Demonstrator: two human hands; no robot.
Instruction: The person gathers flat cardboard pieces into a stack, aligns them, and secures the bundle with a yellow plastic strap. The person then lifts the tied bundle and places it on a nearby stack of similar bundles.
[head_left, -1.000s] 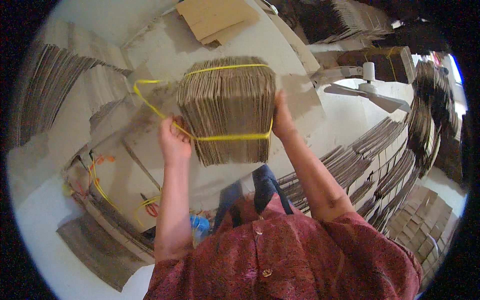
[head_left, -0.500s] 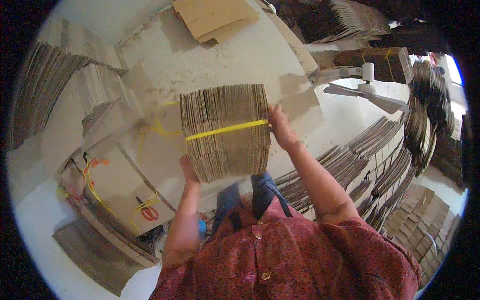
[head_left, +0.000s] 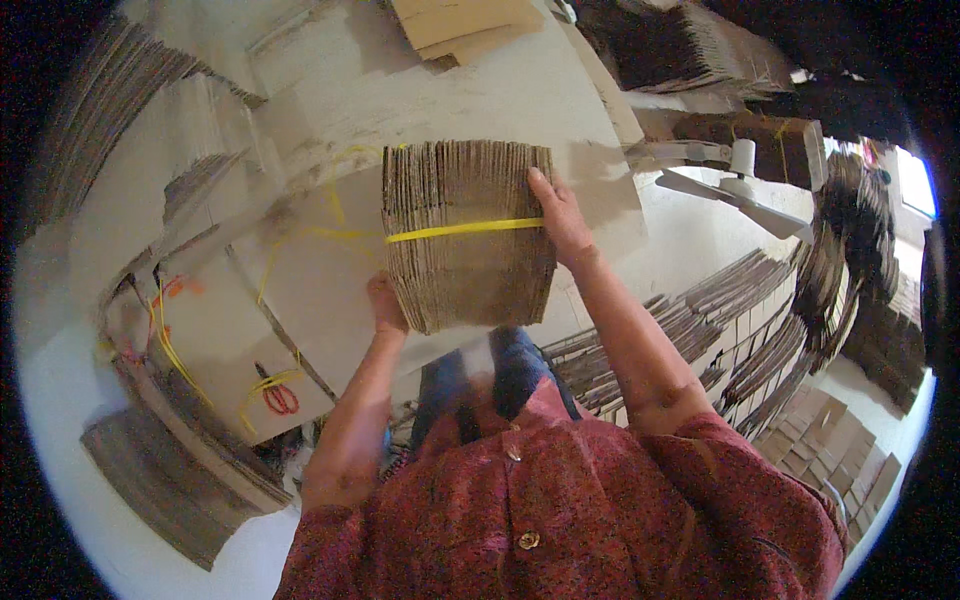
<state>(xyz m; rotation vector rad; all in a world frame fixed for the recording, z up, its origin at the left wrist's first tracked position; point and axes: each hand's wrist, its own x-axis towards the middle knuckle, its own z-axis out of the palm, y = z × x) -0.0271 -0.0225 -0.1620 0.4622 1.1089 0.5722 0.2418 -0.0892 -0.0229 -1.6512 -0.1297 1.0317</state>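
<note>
A thick bundle of flat brown cardboard pieces [head_left: 470, 280], standing on edge side by side, is held between my two hands. One yellow strap [head_left: 465, 230] runs across its middle. My right hand [head_left: 564, 218] presses against the bundle's right side, thumb over the upper right edge. On the lower left side is my left hand [head_left: 386, 305], its fingers partly hidden behind the cardboard. Beneath the bundle lies the pale worktable [head_left: 320, 210].
Red-handled scissors [head_left: 281, 400] and loose yellow straps [head_left: 180, 365] lie at the table's left. Flat cardboard sheets [head_left: 465, 25] rest at the far side. Stacks of cardboard [head_left: 110, 120] stand far left, more [head_left: 690, 45] at the far right. A fan [head_left: 738, 188] stands right of the table.
The bundle, with both hands on it, has shifted slightly right and farther away in view, and its strap now lies more level. My right thumb shows more over its edge. The surroundings have shifted too.
</note>
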